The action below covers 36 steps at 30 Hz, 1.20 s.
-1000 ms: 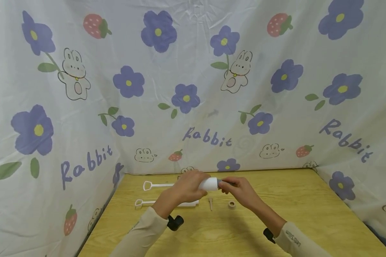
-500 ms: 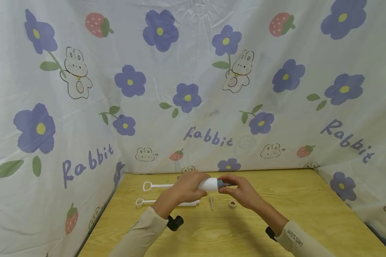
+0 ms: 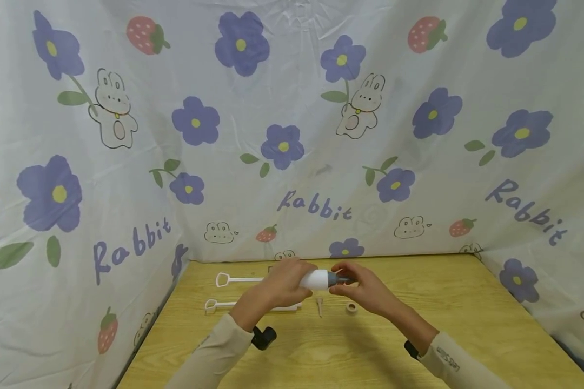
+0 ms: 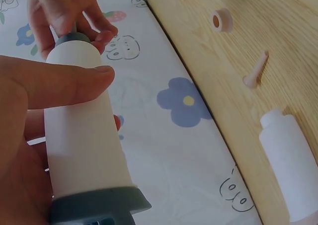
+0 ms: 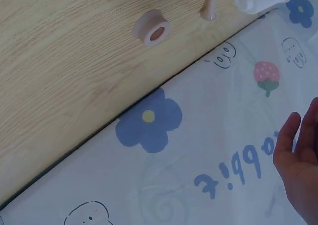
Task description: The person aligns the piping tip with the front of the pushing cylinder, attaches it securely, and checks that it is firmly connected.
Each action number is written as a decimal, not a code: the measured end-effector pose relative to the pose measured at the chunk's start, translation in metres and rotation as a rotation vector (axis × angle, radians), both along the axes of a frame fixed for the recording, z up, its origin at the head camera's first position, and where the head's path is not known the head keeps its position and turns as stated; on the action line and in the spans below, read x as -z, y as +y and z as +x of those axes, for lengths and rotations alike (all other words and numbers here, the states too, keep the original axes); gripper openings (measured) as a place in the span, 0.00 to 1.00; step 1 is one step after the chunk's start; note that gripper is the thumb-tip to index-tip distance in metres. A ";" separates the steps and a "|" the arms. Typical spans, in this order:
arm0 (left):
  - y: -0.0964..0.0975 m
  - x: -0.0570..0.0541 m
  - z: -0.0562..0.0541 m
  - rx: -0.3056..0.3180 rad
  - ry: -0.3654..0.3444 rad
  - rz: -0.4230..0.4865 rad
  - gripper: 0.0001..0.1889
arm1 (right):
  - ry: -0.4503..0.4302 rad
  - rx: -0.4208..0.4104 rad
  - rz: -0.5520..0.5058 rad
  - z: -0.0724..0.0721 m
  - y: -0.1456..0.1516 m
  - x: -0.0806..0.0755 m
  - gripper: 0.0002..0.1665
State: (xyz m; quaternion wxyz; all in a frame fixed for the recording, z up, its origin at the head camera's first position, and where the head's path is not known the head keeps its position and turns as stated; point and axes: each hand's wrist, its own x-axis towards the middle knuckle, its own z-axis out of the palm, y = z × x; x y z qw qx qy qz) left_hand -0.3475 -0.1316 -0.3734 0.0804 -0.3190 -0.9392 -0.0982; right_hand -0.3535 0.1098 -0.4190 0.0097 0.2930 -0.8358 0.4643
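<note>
Dressed in beige sleeves [image 3: 214, 354], with lettering on the right one, and fitted with black cameras [image 3: 264, 338] at both wrists. Holding a white tube [image 3: 315, 279] lengthwise between both hands, raised above the counter [image 3: 316, 356]. Gripping the tube in the left hand [image 3: 282, 283], with fingers curled round and thumb [image 4: 74, 87] laid across. Edged at the rear, as seen from the left wrist, with a dark grey flange [image 4: 99, 205]. Meeting the tube's other end with the right hand [image 3: 367, 289], with fingers and thumb curled about the grey nozzle [image 3: 333, 279].

Lying below on the counter: at right, a small pinkish ring [image 3: 351, 307]; to its left, apart, a slim cone [image 3: 320, 307]; next along, a white barrel [image 3: 287, 308] on its side, partly hidden by the left arm, with a narrow neck turned toward the cone. Farther left, in line with the barrel, a white loop handle [image 3: 211, 306] on a thin rod.

Seen behind that, a second loop handle [image 3: 222, 279] on a similar rod, vanishing behind the left hand; impossible to tell where it ends.

Hung beyond, a white curtain [image 3: 302, 97] printed with purple flowers [image 3: 196, 121], strawberries [image 3: 146, 35], rabbits [image 3: 359, 108] and the word "Rabbit".
</note>
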 end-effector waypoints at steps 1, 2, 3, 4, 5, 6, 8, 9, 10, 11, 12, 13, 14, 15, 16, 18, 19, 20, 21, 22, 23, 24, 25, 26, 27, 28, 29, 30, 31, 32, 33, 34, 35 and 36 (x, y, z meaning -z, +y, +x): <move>-0.001 0.000 0.000 -0.002 -0.002 0.004 0.20 | -0.003 0.009 -0.010 0.001 0.000 0.000 0.23; -0.001 0.000 0.000 -0.003 -0.005 0.010 0.21 | 0.006 0.010 -0.019 0.001 0.000 0.000 0.22; -0.001 0.000 0.000 -0.005 -0.008 0.013 0.21 | 0.022 0.008 -0.025 0.001 0.000 0.000 0.20; -0.001 0.000 0.000 -0.008 -0.011 0.015 0.21 | 0.044 0.004 -0.026 0.001 0.000 0.001 0.19; -0.001 0.000 0.001 -0.008 -0.012 0.016 0.20 | 0.062 0.003 -0.025 0.001 -0.001 0.001 0.18; -0.001 -0.001 0.001 -0.007 -0.014 0.014 0.20 | 0.081 -0.002 -0.026 0.000 0.000 0.002 0.17; 0.000 -0.001 0.002 -0.006 -0.016 0.010 0.19 | 0.109 -0.009 -0.024 -0.001 0.000 0.005 0.16; 0.001 -0.001 0.002 -0.006 -0.016 0.007 0.19 | 0.118 -0.017 -0.023 -0.002 0.000 0.005 0.16; 0.001 0.000 0.002 -0.005 -0.015 0.001 0.19 | 0.121 -0.025 -0.022 -0.002 0.000 0.007 0.16; 0.002 0.001 0.002 -0.003 -0.015 -0.002 0.18 | 0.120 -0.033 -0.021 -0.003 0.001 0.007 0.16; 0.002 0.001 0.002 -0.002 -0.013 -0.008 0.18 | 0.118 -0.043 -0.019 -0.003 0.001 0.008 0.16; 0.002 0.003 0.001 -0.001 -0.010 -0.011 0.18 | 0.114 -0.049 -0.012 -0.003 0.001 0.009 0.16; 0.003 0.003 0.002 -0.002 -0.010 -0.013 0.18 | 0.106 -0.055 -0.010 -0.003 0.002 0.009 0.15; 0.003 0.004 0.002 -0.003 -0.010 -0.015 0.18 | 0.101 -0.061 -0.005 -0.003 0.002 0.009 0.15; 0.003 0.004 0.002 -0.004 -0.011 -0.017 0.19 | 0.095 -0.065 0.001 -0.004 0.002 0.009 0.15; 0.003 0.005 0.002 -0.006 -0.014 -0.018 0.19 | 0.086 -0.065 0.009 -0.003 0.003 0.008 0.15; 0.003 0.005 0.002 -0.007 -0.016 -0.017 0.19 | 0.082 -0.058 0.013 -0.002 0.002 0.008 0.15; 0.002 0.006 0.002 -0.006 -0.015 -0.016 0.19 | 0.080 -0.050 0.017 -0.001 0.002 0.007 0.16; 0.002 0.006 0.001 -0.002 -0.015 -0.015 0.19 | 0.079 -0.040 0.021 -0.001 0.001 0.007 0.17; 0.002 0.006 0.001 0.004 -0.013 -0.014 0.19 | 0.083 -0.030 0.025 0.000 0.001 0.006 0.19; 0.002 0.006 0.000 0.008 -0.010 -0.014 0.19 | 0.085 -0.022 0.025 0.002 0.000 0.005 0.20; 0.001 0.006 0.000 0.012 -0.008 -0.010 0.19 | 0.090 -0.013 0.026 0.003 -0.001 0.004 0.21; 0.001 0.006 -0.001 0.017 -0.006 -0.007 0.18 | 0.098 -0.008 0.030 0.004 -0.001 0.003 0.23; 0.001 0.005 -0.001 0.021 -0.006 -0.003 0.18 | 0.102 -0.009 0.027 0.005 -0.001 0.002 0.24; 0.001 0.005 0.000 0.024 -0.006 -0.001 0.18 | 0.106 -0.011 0.023 0.005 -0.001 0.002 0.24; 0.001 0.005 0.000 0.024 -0.008 0.003 0.18 | 0.108 -0.014 0.020 0.005 -0.001 0.001 0.24; 0.001 0.004 0.000 0.021 -0.010 0.006 0.18 | 0.110 -0.019 0.019 0.005 -0.001 0.000 0.24; 0.001 0.004 0.001 0.020 -0.014 0.009 0.19 | 0.111 -0.024 0.022 0.005 0.000 0.000 0.24; 0.001 0.005 0.002 0.017 -0.015 0.009 0.19 | 0.107 -0.032 0.022 0.004 0.001 0.000 0.24; 0.002 0.005 0.002 0.015 -0.015 0.009 0.19 | 0.096 -0.042 0.020 0.003 0.001 -0.001 0.25; 0.002 0.005 0.003 0.012 -0.014 0.007 0.20 | 0.088 -0.050 0.022 0.003 0.002 -0.001 0.25; 0.003 0.006 0.004 0.009 -0.012 0.004 0.20 | 0.080 -0.059 0.025 0.002 0.003 -0.001 0.26; 0.003 0.006 0.004 0.010 -0.006 -0.004 0.21 | 0.069 -0.067 0.027 0.001 0.004 -0.001 0.26; 0.004 0.007 0.005 0.010 -0.002 -0.010 0.21 | 0.057 -0.073 0.026 0.000 0.005 0.000 0.26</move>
